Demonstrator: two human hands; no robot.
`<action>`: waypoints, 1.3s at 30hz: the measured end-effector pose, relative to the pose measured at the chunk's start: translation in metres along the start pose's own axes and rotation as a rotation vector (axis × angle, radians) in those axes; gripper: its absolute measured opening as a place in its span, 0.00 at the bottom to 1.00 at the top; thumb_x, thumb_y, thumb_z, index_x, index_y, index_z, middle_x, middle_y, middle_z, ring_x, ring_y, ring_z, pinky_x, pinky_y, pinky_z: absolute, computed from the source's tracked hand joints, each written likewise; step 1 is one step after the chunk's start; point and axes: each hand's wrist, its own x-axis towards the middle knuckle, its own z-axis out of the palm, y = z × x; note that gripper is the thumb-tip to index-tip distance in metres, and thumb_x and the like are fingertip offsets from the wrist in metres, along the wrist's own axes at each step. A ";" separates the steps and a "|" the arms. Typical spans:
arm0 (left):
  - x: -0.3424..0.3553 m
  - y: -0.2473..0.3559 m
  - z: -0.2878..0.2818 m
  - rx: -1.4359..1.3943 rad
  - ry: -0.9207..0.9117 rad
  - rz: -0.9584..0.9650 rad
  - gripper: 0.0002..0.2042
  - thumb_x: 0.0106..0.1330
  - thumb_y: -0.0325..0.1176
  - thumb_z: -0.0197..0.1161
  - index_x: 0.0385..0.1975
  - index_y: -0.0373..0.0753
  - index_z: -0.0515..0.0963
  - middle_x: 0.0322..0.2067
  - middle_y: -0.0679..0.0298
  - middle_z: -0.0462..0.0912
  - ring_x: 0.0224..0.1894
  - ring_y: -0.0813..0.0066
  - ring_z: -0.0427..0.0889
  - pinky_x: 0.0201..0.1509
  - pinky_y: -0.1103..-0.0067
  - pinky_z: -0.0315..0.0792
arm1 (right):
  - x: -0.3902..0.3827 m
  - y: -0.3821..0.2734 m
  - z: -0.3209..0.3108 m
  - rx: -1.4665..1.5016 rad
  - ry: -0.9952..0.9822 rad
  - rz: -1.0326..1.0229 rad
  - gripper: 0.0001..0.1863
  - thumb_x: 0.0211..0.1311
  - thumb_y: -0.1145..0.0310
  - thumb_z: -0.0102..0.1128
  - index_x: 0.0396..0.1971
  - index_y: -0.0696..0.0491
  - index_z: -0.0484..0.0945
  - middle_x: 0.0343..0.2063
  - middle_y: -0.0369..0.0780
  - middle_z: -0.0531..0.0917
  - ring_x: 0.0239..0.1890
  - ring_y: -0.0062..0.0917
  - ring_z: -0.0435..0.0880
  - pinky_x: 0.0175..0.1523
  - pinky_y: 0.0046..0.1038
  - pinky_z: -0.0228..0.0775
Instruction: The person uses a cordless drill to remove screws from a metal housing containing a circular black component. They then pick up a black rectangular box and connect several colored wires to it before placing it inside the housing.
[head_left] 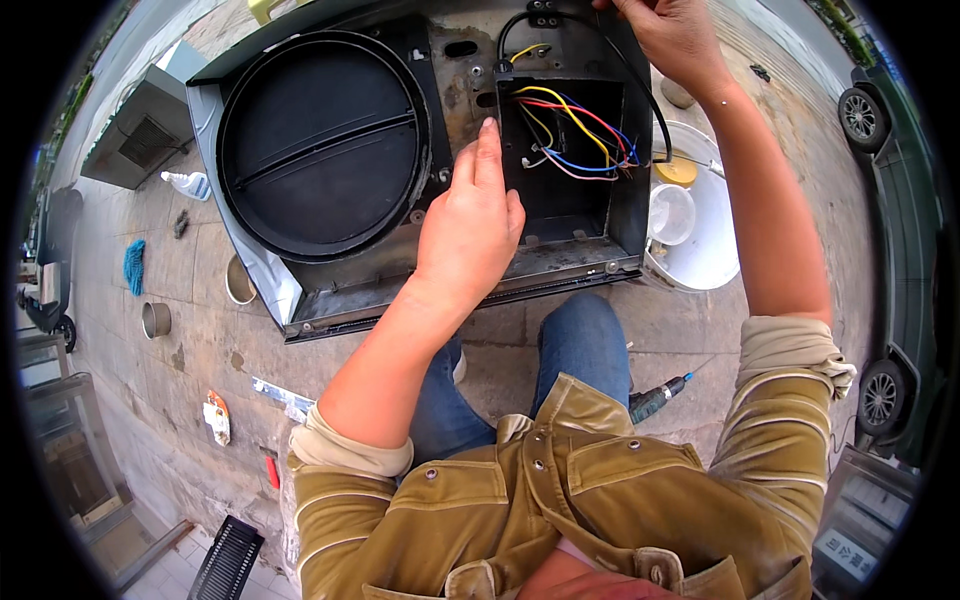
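Observation:
In front of me lies a black metal appliance housing [435, 90] with a large round black ring and disc [320, 150] on its left side. To the right, an open box section [560, 205] holds loose yellow, red, blue and pink wires [600, 150]. My left hand [468, 220] reaches over the housing's near edge, fingers stretched out, tips at the metal beside the box section, holding nothing. A black cable [625, 60] arcs over the box's far side. Beyond it, my right hand [672, 38] has its fingers bent at the picture's top edge; what they grip is hidden.
Right of the housing stands a white bucket [715, 255] containing a clear cup and a yellow lid. A power drill [655, 400] lies by my right knee. On the left are a spray bottle [187, 185], a blue cloth [134, 267] and a metal ring [156, 320]. A vehicle stands at far right.

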 end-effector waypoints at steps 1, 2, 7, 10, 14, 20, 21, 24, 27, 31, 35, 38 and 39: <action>0.000 0.000 0.000 0.001 -0.003 -0.002 0.34 0.55 0.24 0.61 0.64 0.32 0.55 0.48 0.48 0.73 0.33 0.55 0.81 0.37 0.69 0.77 | -0.002 0.000 -0.003 0.028 0.031 0.002 0.13 0.64 0.83 0.46 0.41 0.60 0.80 0.31 0.35 0.82 0.33 0.16 0.78 0.41 0.18 0.71; 0.000 0.001 0.000 0.001 -0.006 -0.005 0.34 0.55 0.24 0.61 0.64 0.32 0.55 0.48 0.48 0.73 0.33 0.55 0.81 0.37 0.69 0.77 | -0.005 -0.001 -0.005 0.113 0.048 0.048 0.13 0.64 0.83 0.46 0.41 0.59 0.80 0.31 0.36 0.82 0.33 0.16 0.78 0.40 0.17 0.70; 0.000 0.001 0.002 0.015 0.012 0.017 0.34 0.55 0.24 0.61 0.64 0.32 0.55 0.49 0.48 0.73 0.35 0.54 0.81 0.37 0.69 0.78 | -0.015 -0.007 -0.006 -0.016 0.053 -0.019 0.13 0.63 0.83 0.46 0.41 0.58 0.80 0.31 0.36 0.82 0.33 0.16 0.79 0.41 0.18 0.71; -0.001 0.001 0.002 0.011 0.027 0.026 0.35 0.55 0.25 0.61 0.64 0.32 0.55 0.51 0.46 0.72 0.38 0.52 0.81 0.39 0.68 0.78 | -0.018 -0.014 -0.002 -0.142 0.034 -0.051 0.13 0.63 0.83 0.47 0.40 0.58 0.80 0.31 0.36 0.82 0.33 0.16 0.79 0.42 0.18 0.71; -0.002 -0.004 0.005 0.007 0.052 0.051 0.35 0.55 0.25 0.60 0.65 0.32 0.54 0.52 0.44 0.71 0.41 0.50 0.81 0.41 0.67 0.78 | -0.020 -0.026 0.008 -0.231 -0.037 -0.103 0.13 0.59 0.85 0.50 0.40 0.59 0.80 0.31 0.38 0.83 0.33 0.21 0.81 0.43 0.21 0.73; 0.000 0.003 0.004 -0.025 0.044 0.013 0.36 0.54 0.24 0.59 0.65 0.33 0.53 0.48 0.46 0.74 0.39 0.50 0.81 0.40 0.66 0.77 | 0.009 -0.043 0.029 -0.526 -0.593 -0.191 0.16 0.51 0.82 0.53 0.41 0.59 0.80 0.35 0.49 0.83 0.38 0.40 0.83 0.45 0.30 0.73; 0.001 0.005 0.002 -0.032 0.047 0.004 0.36 0.54 0.24 0.59 0.65 0.33 0.53 0.47 0.47 0.74 0.37 0.50 0.81 0.40 0.66 0.77 | 0.015 -0.044 0.034 -0.542 -0.715 -0.115 0.16 0.51 0.81 0.53 0.42 0.59 0.80 0.35 0.50 0.83 0.38 0.40 0.82 0.45 0.31 0.73; 0.000 0.004 0.001 -0.065 0.076 -0.001 0.37 0.53 0.24 0.58 0.66 0.34 0.53 0.43 0.49 0.74 0.35 0.51 0.80 0.38 0.67 0.77 | 0.032 -0.029 0.049 -0.609 -0.821 -0.048 0.18 0.49 0.80 0.54 0.43 0.58 0.80 0.36 0.50 0.83 0.39 0.41 0.83 0.45 0.33 0.73; -0.002 0.003 0.001 -0.063 0.053 -0.020 0.37 0.52 0.24 0.58 0.65 0.34 0.54 0.42 0.50 0.74 0.35 0.53 0.80 0.38 0.67 0.77 | 0.036 -0.033 0.055 -0.748 -0.914 -0.122 0.17 0.48 0.79 0.55 0.40 0.56 0.82 0.35 0.50 0.84 0.38 0.40 0.83 0.43 0.33 0.73; -0.002 0.000 0.002 -0.047 0.099 0.018 0.36 0.52 0.23 0.58 0.64 0.34 0.55 0.42 0.51 0.74 0.36 0.54 0.80 0.39 0.67 0.76 | 0.041 -0.035 0.058 -0.817 -0.984 -0.136 0.16 0.47 0.77 0.56 0.38 0.54 0.83 0.33 0.48 0.84 0.36 0.39 0.84 0.40 0.33 0.74; -0.005 -0.001 0.001 -0.043 0.082 0.008 0.35 0.51 0.23 0.58 0.64 0.34 0.56 0.43 0.51 0.74 0.36 0.54 0.80 0.40 0.67 0.76 | 0.042 -0.031 0.054 -0.706 -0.974 -0.126 0.15 0.48 0.77 0.56 0.37 0.54 0.84 0.32 0.48 0.84 0.35 0.39 0.83 0.41 0.33 0.74; -0.005 0.000 0.001 -0.036 0.093 0.023 0.35 0.51 0.23 0.58 0.63 0.35 0.57 0.44 0.51 0.74 0.35 0.55 0.80 0.40 0.68 0.76 | 0.042 -0.035 0.053 -0.732 -0.958 -0.142 0.14 0.49 0.77 0.56 0.37 0.54 0.84 0.32 0.48 0.84 0.36 0.40 0.83 0.41 0.34 0.73; -0.005 -0.001 0.002 -0.032 0.103 0.035 0.35 0.51 0.23 0.58 0.63 0.35 0.57 0.44 0.51 0.74 0.35 0.55 0.80 0.39 0.68 0.76 | 0.041 -0.034 0.053 -0.751 -0.949 -0.158 0.14 0.49 0.77 0.55 0.36 0.54 0.84 0.32 0.48 0.84 0.36 0.40 0.83 0.41 0.34 0.73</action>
